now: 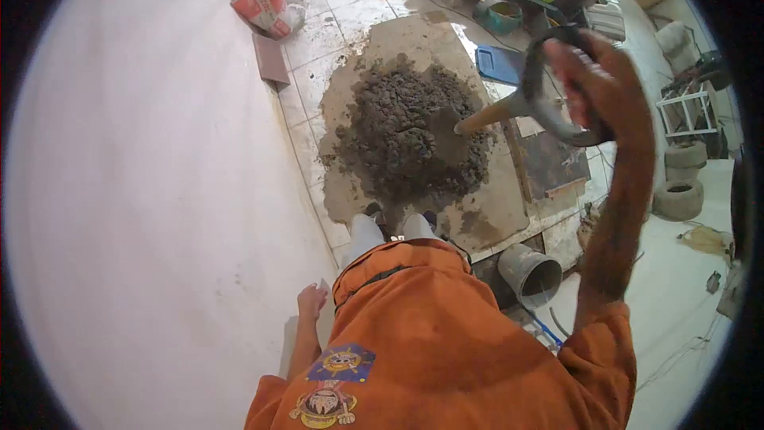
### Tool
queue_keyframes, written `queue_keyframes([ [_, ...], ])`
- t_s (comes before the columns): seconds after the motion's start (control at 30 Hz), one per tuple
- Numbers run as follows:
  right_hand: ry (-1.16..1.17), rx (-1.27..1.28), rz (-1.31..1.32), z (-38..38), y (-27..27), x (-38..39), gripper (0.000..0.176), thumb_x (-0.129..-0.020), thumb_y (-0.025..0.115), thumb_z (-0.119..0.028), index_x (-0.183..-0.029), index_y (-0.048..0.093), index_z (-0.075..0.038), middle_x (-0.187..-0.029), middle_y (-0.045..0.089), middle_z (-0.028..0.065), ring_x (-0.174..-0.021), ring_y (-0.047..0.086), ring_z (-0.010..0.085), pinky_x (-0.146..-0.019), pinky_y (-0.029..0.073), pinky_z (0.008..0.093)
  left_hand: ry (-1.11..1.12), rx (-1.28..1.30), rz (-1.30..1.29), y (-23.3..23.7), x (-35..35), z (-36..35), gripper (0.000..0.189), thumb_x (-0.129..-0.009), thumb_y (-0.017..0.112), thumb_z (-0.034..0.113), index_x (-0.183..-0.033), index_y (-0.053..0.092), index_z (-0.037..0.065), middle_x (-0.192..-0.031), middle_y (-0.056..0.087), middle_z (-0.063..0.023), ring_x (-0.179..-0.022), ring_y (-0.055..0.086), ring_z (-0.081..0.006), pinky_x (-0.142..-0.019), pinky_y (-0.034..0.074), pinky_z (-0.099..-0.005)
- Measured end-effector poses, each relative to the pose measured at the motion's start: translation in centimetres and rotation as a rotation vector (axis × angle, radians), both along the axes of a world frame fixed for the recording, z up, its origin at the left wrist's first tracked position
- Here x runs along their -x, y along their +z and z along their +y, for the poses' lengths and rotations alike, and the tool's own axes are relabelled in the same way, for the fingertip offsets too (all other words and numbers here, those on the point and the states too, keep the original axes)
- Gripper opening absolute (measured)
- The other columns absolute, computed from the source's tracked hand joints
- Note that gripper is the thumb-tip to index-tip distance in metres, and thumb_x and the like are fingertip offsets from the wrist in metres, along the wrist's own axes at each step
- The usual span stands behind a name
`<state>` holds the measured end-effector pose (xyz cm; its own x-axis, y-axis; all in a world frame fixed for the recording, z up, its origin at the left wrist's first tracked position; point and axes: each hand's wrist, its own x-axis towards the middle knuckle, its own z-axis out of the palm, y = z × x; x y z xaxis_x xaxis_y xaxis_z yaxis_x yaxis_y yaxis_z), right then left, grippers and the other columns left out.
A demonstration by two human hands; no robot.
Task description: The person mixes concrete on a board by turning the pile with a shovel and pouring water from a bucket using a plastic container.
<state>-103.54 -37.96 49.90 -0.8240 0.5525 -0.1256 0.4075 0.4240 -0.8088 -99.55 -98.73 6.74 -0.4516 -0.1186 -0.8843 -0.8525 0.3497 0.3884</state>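
My right hand (pixel 593 84) is wrapped round the D-shaped grip of a shovel (pixel 484 115), raised at the upper right. The wooden shaft slants down to the left into a heap of wet grey mortar (pixel 406 131). Its blade is hard to tell apart from the mix. My left hand (pixel 312 301) hangs low beside my hip, near the white wall, its fingers loosely curled with nothing visible in them. Both my feet stand at the near edge of the heap.
A torn red and white bag (pixel 267 4) and a brown tile (pixel 271 60) lie by the wall. Right of the heap are a blue lid (pixel 499 64) and a dark board (pixel 549 161). A grey bucket (pixel 529 275) lies tipped near my right leg. Tools and scrap clutter the back.
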Motion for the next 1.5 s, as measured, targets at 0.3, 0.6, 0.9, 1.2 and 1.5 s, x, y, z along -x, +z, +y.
queue_keyframes([
  [0.3,-0.023,-0.153,0.042,0.3,-13.5,5.4,0.033,-0.080,0.058,-0.031,-0.091,0.050,-0.002,-0.061,0.055,0.0122,-0.050,0.053,0.0232,-0.048,0.044,0.0354,0.319,-0.151,-0.021,-0.8,-0.7,2.0,0.031,-0.086,0.051,0.023,-0.114,0.050,0.009,-0.099,0.059,-0.0095,-0.082,0.059,-0.0208,-0.070,0.047,-0.0345],
  [0.6,-0.108,-0.042,-0.102,-4.5,-30.3,3.3,0.051,-0.076,0.061,-0.023,-0.115,0.039,0.002,-0.086,0.060,0.0263,-0.079,0.060,0.0428,-0.068,0.049,0.0438,0.251,-0.228,0.137,0.7,2.8,4.4,0.036,-0.085,0.052,0.023,-0.116,0.047,0.005,-0.103,0.057,-0.0125,-0.088,0.058,-0.0219,-0.074,0.044,-0.0357],
  [0.9,0.431,-0.197,-0.208,-9.4,-18.8,-6.1,0.052,-0.074,0.064,-0.024,-0.115,0.041,-0.003,-0.072,0.060,0.0227,-0.068,0.058,0.0424,-0.060,0.046,0.0466,-0.806,0.078,0.219,-4.8,0.6,-0.3,0.030,-0.087,0.048,0.017,-0.114,0.048,0.004,-0.098,0.059,-0.0140,-0.083,0.059,-0.0227,-0.062,0.047,-0.0321],
  [1.2,0.513,-0.141,-0.317,-11.2,-23.2,-5.6,0.041,-0.071,0.062,-0.018,-0.103,0.042,-0.003,-0.071,0.059,0.0229,-0.071,0.058,0.0417,-0.059,0.045,0.0485,0.073,-0.106,0.017,0.2,4.9,5.6,0.043,-0.087,0.051,0.026,-0.121,0.044,0.000,-0.106,0.057,-0.0172,-0.092,0.058,-0.0244,-0.076,0.048,-0.0336],
  [1.5,0.442,-0.200,-0.283,-11.2,-21.1,-5.3,0.051,-0.069,0.065,-0.021,-0.113,0.045,-0.004,-0.072,0.060,0.0217,-0.070,0.058,0.0404,-0.063,0.047,0.0466,-0.032,-0.132,0.024,0.4,7.1,7.4,0.042,-0.086,0.050,0.028,-0.119,0.046,0.002,-0.105,0.058,-0.0157,-0.092,0.058,-0.0237,-0.079,0.045,-0.0354],
])
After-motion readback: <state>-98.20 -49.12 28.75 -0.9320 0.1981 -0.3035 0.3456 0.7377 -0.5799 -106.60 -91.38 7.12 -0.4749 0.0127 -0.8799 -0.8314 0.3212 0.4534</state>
